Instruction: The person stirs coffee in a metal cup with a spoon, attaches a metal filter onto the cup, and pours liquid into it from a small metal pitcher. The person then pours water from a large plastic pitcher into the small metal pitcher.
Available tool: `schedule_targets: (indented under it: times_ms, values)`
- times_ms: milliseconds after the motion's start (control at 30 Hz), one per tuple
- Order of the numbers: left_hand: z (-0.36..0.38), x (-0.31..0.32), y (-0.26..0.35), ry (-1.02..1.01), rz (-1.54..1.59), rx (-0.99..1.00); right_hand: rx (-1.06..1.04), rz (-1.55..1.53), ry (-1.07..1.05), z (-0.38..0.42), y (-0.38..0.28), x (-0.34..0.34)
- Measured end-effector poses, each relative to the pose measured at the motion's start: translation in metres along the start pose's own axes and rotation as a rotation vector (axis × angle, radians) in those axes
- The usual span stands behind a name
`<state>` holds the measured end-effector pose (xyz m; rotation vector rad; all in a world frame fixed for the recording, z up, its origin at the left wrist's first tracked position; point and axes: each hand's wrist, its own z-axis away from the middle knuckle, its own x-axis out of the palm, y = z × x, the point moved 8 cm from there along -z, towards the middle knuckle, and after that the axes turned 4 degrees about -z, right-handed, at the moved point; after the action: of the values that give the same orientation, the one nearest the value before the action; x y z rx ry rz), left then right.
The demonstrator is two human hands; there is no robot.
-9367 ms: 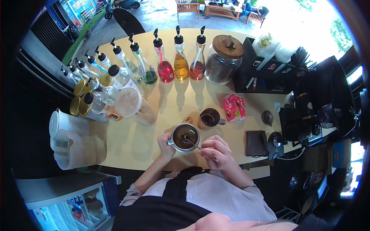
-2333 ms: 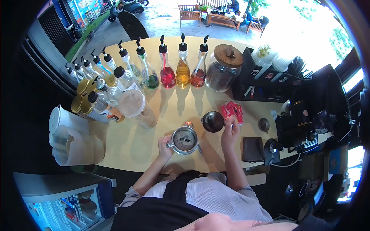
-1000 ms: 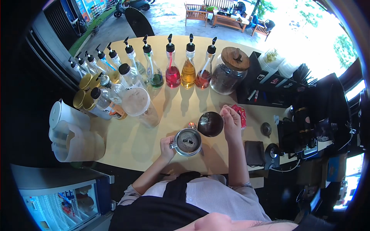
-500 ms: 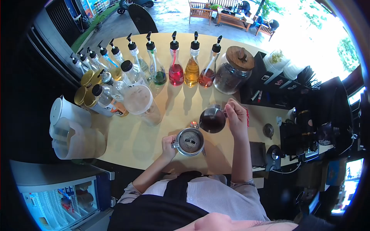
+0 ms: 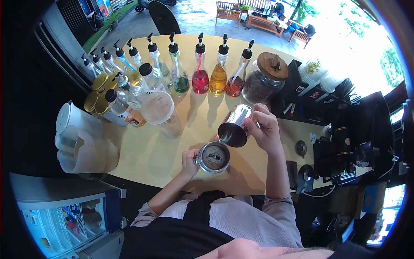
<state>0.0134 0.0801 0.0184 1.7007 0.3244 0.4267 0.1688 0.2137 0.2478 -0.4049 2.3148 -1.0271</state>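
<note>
My left hand [image 5: 190, 162] grips the handle of a metal cup [image 5: 214, 157] that holds a dark, bubbly liquid. My right hand [image 5: 264, 125] is closed on a shiny steel pitcher [image 5: 239, 121], tilted towards the cup with its spout at the cup's upper right rim. The pitcher's inside looks dark; whether liquid is flowing is too small to tell. A small reddish object behind the cup is mostly hidden.
Pump bottles [image 5: 200, 77] with coloured syrups line the table's [image 5: 142, 151] far edge. A wood-lidded jar [image 5: 264, 80] stands at their right. A lidded clear container [image 5: 159, 110] and plastic jugs [image 5: 79, 149] are on the left, a black machine [image 5: 345, 146] on the right.
My right hand has tipped the pitcher much further over, bringing its spout down to the cup. The cup in my left hand has barely moved. The view has shifted slightly.
</note>
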Motion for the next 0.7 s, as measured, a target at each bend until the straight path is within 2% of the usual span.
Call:
schedule_targets:
  times_ms: [67, 200, 400, 467, 700]
  values:
    - [0.0, 0.0, 0.002, 0.014, -0.001, 0.01, -0.075, 0.102, -0.025, -0.004, -0.01, 0.0]
    - [0.0, 0.001, 0.008, 0.021, -0.043, 0.024, -0.092, 0.147, -0.066, -0.008, -0.02, 0.001]
    - [0.003, -0.006, -0.018, 0.083, 0.081, 0.011, -0.152, 0.205, -0.111, -0.011, -0.034, 0.006]
    - [0.003, -0.007, -0.019, 0.001, 0.027, -0.007, -0.161, 0.226, -0.126, -0.011, -0.036, 0.007]
    - [0.003, -0.006, -0.018, -0.042, 0.09, -0.016, -0.229, 0.281, -0.148, -0.011, -0.049, 0.011]
